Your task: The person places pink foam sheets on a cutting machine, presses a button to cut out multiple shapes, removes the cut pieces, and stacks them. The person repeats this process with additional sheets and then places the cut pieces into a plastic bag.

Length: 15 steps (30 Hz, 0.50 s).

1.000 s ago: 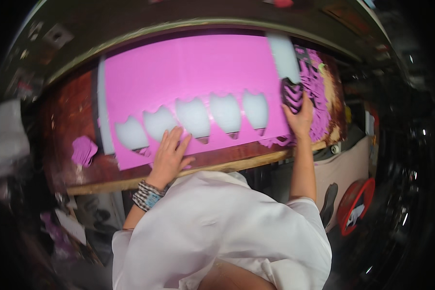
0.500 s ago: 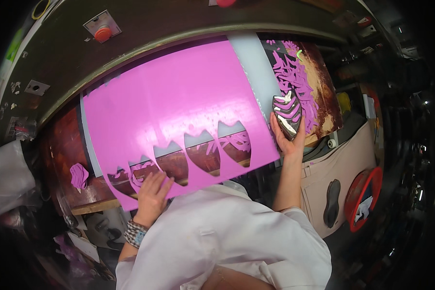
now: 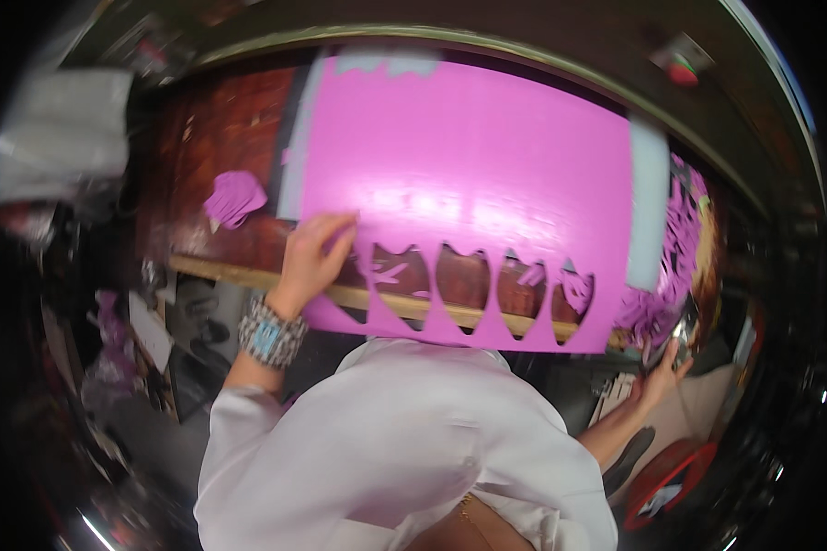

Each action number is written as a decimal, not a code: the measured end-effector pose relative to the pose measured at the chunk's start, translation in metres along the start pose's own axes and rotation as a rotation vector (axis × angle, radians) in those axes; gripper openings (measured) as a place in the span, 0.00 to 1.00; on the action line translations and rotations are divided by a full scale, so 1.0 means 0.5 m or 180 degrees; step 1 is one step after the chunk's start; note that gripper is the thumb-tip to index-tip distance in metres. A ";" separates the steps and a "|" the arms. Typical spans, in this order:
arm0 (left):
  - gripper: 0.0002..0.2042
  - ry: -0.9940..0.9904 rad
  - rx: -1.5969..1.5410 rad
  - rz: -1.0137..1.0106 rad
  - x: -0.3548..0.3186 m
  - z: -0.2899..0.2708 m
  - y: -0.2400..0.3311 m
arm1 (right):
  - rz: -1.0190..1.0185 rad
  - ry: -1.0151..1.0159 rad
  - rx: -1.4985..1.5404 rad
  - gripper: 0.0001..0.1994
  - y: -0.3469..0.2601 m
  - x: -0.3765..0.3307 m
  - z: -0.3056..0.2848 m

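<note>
A pink sheet point(image 3: 487, 174) lies across the table, with a row of pointed cut-outs along its near side. Over the sheet's left part is my left hand point(image 3: 314, 262), its fingers curved and the thumb apart, with nothing visible in it. Whether its fingertips touch the sheet, I cannot tell. At the right end of the table, low by the near edge, my right hand point(image 3: 657, 372) grips a dark metal cutting die point(image 3: 682, 332), which is blurred and partly hidden. Pink strip scraps point(image 3: 675, 243) are heaped beside it.
A stack of pink cut pieces point(image 3: 235, 197) sits on the red-brown table point(image 3: 220, 129) at left. A pale board point(image 3: 648, 202) shows under the sheet. Along the back runs a dark machine beam with a red button point(image 3: 681, 73). A red bin point(image 3: 669, 482) stands at lower right.
The view has swung, so the table appears turned. My right hand has lowered the die towards the table's near right edge. My left hand has risen from the sheet's near strip.
</note>
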<state>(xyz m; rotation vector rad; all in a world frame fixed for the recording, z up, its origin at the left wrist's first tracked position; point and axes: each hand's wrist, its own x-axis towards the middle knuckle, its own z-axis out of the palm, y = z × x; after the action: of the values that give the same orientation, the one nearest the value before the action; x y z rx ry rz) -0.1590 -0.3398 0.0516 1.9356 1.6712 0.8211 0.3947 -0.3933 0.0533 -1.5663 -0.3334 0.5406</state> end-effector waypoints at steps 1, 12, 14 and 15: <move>0.16 0.0316 0.0460 -0.0025 0.011 -0.008 -0.039 | -0.0195 -0.0016 -0.0498 0.34 -0.014 -0.019 0.004; 0.24 0.0853 0.1295 0.0152 0.146 0.074 -0.149 | -0.0232 -0.3099 0.0199 0.40 0.057 -0.352 0.518; 0.25 0.1163 0.0669 -0.0031 0.153 0.072 -0.154 | -0.0532 -0.3258 -0.0291 0.44 0.071 -0.423 0.620; 0.25 0.1308 0.0614 -0.0117 0.155 0.069 -0.156 | -0.0812 -0.3287 -0.0579 0.43 0.080 -0.458 0.669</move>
<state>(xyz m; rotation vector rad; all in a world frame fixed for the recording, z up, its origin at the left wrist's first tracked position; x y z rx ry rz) -0.1842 -0.2490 -0.0148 1.9483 2.0832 1.1403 0.0212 -0.2318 0.0433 -1.2683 -1.3693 1.1112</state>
